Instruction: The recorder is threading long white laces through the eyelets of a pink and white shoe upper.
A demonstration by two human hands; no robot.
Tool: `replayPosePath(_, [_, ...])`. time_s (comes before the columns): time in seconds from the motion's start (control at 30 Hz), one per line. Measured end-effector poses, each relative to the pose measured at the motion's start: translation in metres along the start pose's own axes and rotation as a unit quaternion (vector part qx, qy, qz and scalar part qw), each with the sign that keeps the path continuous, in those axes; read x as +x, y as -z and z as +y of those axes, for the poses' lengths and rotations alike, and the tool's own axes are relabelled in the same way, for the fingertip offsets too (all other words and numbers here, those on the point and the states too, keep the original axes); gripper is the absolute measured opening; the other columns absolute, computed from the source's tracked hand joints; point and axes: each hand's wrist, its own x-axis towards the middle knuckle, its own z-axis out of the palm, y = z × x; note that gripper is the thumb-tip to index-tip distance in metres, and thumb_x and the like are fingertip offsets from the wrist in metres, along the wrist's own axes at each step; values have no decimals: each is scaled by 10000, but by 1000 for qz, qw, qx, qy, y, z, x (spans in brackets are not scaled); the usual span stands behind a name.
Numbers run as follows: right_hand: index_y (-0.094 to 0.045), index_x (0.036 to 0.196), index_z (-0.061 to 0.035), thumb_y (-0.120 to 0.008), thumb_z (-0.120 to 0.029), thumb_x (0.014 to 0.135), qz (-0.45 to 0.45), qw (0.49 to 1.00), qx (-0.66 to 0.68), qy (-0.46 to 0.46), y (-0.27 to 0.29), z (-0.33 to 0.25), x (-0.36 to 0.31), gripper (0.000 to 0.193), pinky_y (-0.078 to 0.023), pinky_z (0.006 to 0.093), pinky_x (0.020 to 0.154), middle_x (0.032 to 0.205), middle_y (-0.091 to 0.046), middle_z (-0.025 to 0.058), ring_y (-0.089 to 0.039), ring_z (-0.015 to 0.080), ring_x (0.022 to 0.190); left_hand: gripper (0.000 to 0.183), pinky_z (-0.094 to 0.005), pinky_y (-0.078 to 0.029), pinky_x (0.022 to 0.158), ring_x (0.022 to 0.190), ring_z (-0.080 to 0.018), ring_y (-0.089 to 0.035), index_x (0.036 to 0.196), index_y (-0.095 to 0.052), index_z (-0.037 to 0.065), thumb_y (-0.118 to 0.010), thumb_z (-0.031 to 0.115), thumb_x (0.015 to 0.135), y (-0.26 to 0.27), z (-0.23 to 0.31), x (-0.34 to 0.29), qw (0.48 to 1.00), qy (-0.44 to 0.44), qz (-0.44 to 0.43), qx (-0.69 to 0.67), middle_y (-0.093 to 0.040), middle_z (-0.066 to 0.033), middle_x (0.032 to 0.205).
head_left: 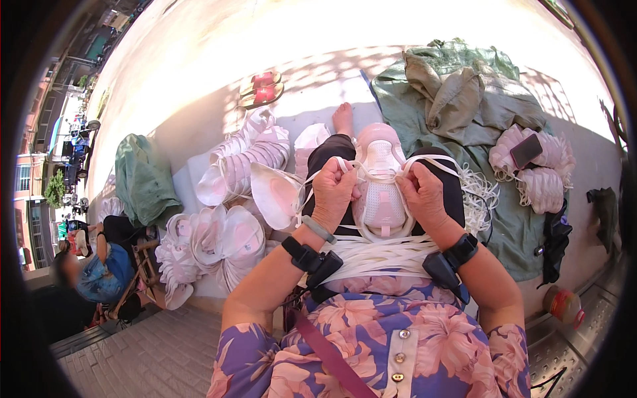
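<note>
A pink and white shoe upper [379, 205] lies across my lap, between my dark-trousered legs. White shoelace [376, 174] runs across its eyelets and out to both sides. My left hand [334, 192] is closed in a pinch on the lace at the upper's left edge, and a loose end loops above the fingers. On the opposite edge my right hand [423, 193] pinches the lace too, its free length curving over my right leg. A bundle of white laces [378, 257] is spread over my lap below the upper. The fingertips partly hide the lace they grip.
Nested stacks of pale uppers [245, 162] lie to my left, with more uppers [229, 239] nearer. A green sack [142, 179] stands beyond them. On my right, a green cloth [511, 232] bears loose laces, bundled uppers [547, 189] and a phone [526, 151]. Another person [106, 268] sits far left.
</note>
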Motion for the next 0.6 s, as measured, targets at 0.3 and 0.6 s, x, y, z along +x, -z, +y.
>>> replayPosePath(0.3, [-480, 760, -49, -698, -146, 764, -16, 998, -13, -57, 6, 4, -6, 239, -419, 301, 488, 601, -507, 68, -496, 193, 500, 59, -166, -407, 435, 492, -23, -499, 821, -530, 69, -555, 45, 869, -2, -6, 2, 999, -19, 7, 26, -537, 32, 611])
replayPosePath(0.6, [-499, 762, -45, -694, -97, 768, -36, 997, 40, -53, 11, 7, -8, 203, -403, 266, 481, 598, -489, 43, -452, 134, 496, 80, -210, -374, 464, 491, -51, -424, 791, -515, 36, -585, 13, 823, -7, -6, 6, 918, -259, 37, 297, -498, 6, 588])
